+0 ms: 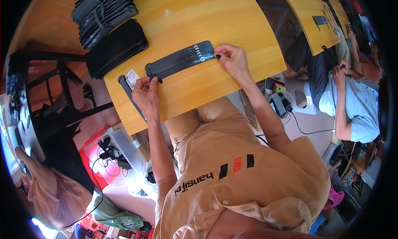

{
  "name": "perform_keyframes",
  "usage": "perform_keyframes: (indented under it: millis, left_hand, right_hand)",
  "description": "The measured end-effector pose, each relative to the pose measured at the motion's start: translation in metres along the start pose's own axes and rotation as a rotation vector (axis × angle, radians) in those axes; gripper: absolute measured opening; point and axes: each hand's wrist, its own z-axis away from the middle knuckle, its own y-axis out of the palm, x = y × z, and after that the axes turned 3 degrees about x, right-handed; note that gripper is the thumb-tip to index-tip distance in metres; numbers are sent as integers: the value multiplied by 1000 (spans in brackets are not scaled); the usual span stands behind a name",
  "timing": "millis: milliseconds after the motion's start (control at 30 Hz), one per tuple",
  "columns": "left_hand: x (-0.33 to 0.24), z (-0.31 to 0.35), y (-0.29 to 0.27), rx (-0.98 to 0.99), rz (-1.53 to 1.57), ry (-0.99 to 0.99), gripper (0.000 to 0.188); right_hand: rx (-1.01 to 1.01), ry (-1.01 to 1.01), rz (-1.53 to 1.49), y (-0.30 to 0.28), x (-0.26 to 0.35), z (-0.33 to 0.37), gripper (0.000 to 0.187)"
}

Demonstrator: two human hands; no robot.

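Observation:
Several flat black straps (178, 61) lie overlapped like a fan on the table, with pale printed marks toward their right end. My left hand (146, 96) pinches the lower left corner of these straps between thumb and fingers. At the other end, my right hand (234, 64) is closed in a pinch on the strap tip, where a small dark bit shows by the thumb. A single black strap (126, 87) with a rounded end lies beside my left hand, partly hidden under it. A white label (132, 78) sits against that strap.
A black stack (118, 48) and a banded bundle of black straps (103, 17) lie at the far left of the yellow wooden table (178, 102). Below left is a clear bin (124, 156) with cables. Other people sit at left and right, one in a light-blue shirt (352, 102).

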Motion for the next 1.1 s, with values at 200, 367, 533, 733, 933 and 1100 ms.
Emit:
perform_keyframes:
  millis: [200, 367, 533, 733, 933, 1100]
  left_hand:
    - [-10, 2, 0, -6, -13, -15, 14]
    - [-9, 1, 1, -2, -21, -12, 14]
    - [-5, 1, 1, -14, 12, 5, 14]
    - [-9, 2, 1, -18, -26, -4, 13]
    - [-8, 1, 2, -27, -37, 8, 13]
    - [-5, 1, 2, -22, -53, 16, 15]
  right_hand:
    - [-26, -49, -31, 0, -4, -1, 10]
    - [-28, -63, -42, 1, -3, -1, 10]
    - [-41, -55, 7, 3, -1, -1, 10]
    - [-53, -77, 50, 3, -3, -2, 10]
    - [-79, -97, 93, 5, -2, -2, 9]
    - [-91, -127, 107, 5, -4, -2, 8]
